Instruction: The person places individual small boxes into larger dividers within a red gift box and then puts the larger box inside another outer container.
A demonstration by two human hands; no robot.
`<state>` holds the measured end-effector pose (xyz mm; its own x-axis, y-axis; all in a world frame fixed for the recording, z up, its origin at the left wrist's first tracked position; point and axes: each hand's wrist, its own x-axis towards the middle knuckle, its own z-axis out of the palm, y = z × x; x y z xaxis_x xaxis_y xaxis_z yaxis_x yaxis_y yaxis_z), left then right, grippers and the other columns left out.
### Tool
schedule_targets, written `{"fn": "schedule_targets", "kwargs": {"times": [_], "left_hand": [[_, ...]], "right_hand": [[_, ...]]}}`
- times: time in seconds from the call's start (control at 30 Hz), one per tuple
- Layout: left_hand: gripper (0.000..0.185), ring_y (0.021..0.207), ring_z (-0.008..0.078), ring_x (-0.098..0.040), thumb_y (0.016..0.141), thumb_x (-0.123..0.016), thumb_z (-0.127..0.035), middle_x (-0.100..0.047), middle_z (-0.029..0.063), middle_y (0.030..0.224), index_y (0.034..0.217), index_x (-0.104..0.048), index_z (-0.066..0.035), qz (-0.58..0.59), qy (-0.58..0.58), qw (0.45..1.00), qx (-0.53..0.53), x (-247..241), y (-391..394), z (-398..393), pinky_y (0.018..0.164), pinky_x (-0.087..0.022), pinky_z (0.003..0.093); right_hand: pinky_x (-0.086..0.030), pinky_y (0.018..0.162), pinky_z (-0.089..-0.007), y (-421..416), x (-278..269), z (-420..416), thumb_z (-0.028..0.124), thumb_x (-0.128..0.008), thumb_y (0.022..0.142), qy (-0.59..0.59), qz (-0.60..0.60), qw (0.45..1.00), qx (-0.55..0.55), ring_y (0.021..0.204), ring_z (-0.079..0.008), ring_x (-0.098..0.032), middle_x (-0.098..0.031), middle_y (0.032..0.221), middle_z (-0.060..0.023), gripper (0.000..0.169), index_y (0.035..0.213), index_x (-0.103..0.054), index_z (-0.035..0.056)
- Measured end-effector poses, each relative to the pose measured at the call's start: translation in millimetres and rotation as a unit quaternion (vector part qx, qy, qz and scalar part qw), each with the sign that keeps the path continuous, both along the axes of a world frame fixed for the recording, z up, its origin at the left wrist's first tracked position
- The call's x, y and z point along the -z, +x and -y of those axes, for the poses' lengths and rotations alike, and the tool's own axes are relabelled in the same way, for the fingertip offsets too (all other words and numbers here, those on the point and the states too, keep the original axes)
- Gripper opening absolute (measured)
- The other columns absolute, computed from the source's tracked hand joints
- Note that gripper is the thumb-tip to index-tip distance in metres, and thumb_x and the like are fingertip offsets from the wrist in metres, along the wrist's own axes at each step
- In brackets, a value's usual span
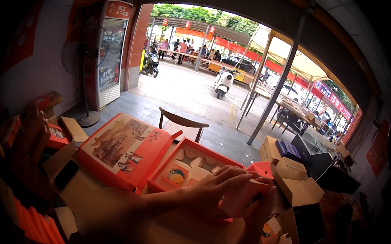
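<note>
Both of my hands are around a small red cardboard box (239, 197), raised over the right part of a red gift box tray (210, 151). My left hand (223, 185) lies across its top and near side. Around its right side and underneath are the fingers of my right hand (260, 201). The tray has a cream divider with open compartments, and a small printed box (175, 176) sits in its near left one. Left of the tray stands the large printed red lid (125, 148). My hands hide the tray's right part.
A wooden chair (184, 121) stands beyond the table. Open cardboard cartons (299, 185) and small printed boxes (269, 231) are at the right. A dark phone-like slab (66, 175) lies left, near more cartons. Beyond are a standing fan (88, 117) and a drinks fridge (111, 53).
</note>
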<state>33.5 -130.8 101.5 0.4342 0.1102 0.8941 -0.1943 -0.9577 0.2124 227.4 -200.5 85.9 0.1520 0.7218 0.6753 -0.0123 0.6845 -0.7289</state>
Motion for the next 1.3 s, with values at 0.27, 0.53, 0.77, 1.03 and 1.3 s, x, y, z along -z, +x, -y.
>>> {"fn": "schedule_targets", "kwargs": {"times": [0.27,0.53,0.77,1.03,1.3], "left_hand": [[0.117,0.135,0.0454,-0.051,0.077,-0.094,-0.037,-0.047,0.0272,0.152,0.164,-0.024,-0.004,-0.035,-0.195,0.980,-0.020,8,1,-2,0.113,-0.043,0.0529],[0.129,0.143,0.0358,-0.048,0.074,-0.097,-0.029,-0.045,0.0221,0.155,0.167,-0.011,-0.003,-0.091,-0.214,0.972,-0.008,8,-2,-6,0.118,-0.040,0.0465],[0.123,0.141,0.0326,-0.048,0.076,-0.096,-0.038,-0.048,0.0192,0.149,0.164,-0.020,0.000,0.009,-0.221,0.973,0.064,11,-1,-7,0.119,-0.038,0.0460],[0.115,0.142,0.0306,-0.042,0.084,-0.086,-0.055,-0.045,0.0184,0.148,0.162,-0.023,0.001,0.001,-0.301,0.949,0.099,11,-2,-7,0.120,-0.033,0.0448],[0.098,0.139,0.0330,-0.049,0.087,-0.086,-0.042,-0.050,0.0199,0.145,0.159,-0.033,-0.002,0.037,-0.192,0.978,0.077,19,3,-14,0.115,-0.040,0.0469]], "right_hand": [[-0.049,0.108,-0.0437,-32,-1,-9,0.082,-0.066,0.084,0.061,-0.044,0.993,0.085,0.133,-0.0305,-0.055,-0.052,0.147,-0.0176,0.113,0.158,-0.038,0.0014],[-0.052,0.102,-0.0375,-9,0,-4,0.085,-0.069,0.080,0.010,0.072,0.991,0.114,0.127,-0.0225,-0.058,-0.052,0.142,-0.0137,0.120,0.157,-0.037,-0.0015],[-0.050,0.105,-0.0388,-15,-5,-2,0.065,-0.076,0.085,0.032,0.090,0.995,0.001,0.129,-0.0252,-0.056,-0.049,0.144,-0.0144,0.106,0.157,-0.037,-0.0022],[-0.045,0.111,-0.0424,-13,4,-2,0.033,-0.075,0.083,0.000,0.100,0.994,0.037,0.132,-0.0281,-0.052,-0.047,0.145,-0.0170,0.086,0.153,-0.040,-0.0029],[-0.045,0.110,-0.0421,-15,-1,0,0.041,-0.074,0.084,0.015,0.095,0.995,0.024,0.130,-0.0281,-0.052,-0.045,0.145,-0.0171,0.091,0.154,-0.038,-0.0037]]}}
